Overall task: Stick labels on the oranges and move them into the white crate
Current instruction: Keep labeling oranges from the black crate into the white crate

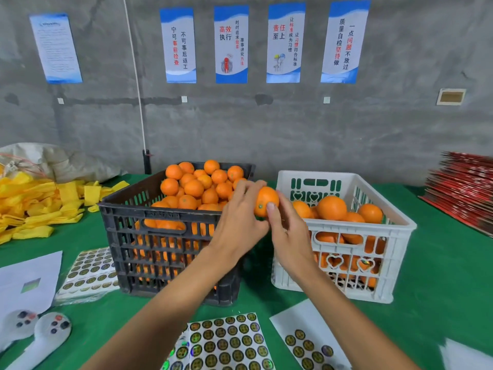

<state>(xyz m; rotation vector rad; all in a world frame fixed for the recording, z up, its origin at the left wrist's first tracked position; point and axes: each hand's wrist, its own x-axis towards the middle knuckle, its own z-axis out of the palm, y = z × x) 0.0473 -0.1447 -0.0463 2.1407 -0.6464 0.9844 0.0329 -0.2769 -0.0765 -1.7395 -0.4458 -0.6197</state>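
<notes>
**Both hands on one orange between the crates**

Hand pose. The left hand [237,222] reaches forward over the near right corner of the black slotted plastic crate [160,236]. Its fingers curl over the top of a single round orange [265,201], gripping it. The right hand [289,236] meets the same fruit from the other side; its thumb lies against the lower front of the peel and its fingers wrap behind. The orange is held in the air above the gap between the two crates, just beside the rim of the white perforated plastic crate [354,225]. Whether a label is on it cannot be told.

Surroundings, left to right. A pile of yellow foam sleeves [34,206] lies at the far left on the green table covering [440,276]. Near it are a white paper sheet [29,281] and a sheet of round gold stickers [90,271]. The black crate is heaped with oranges. A second sticker sheet [226,340] lies under the forearms, a third [309,343] to its right. The white crate holds a lower layer of oranges. Stacked red flat cartons [464,190] stand at the far right.
</notes>
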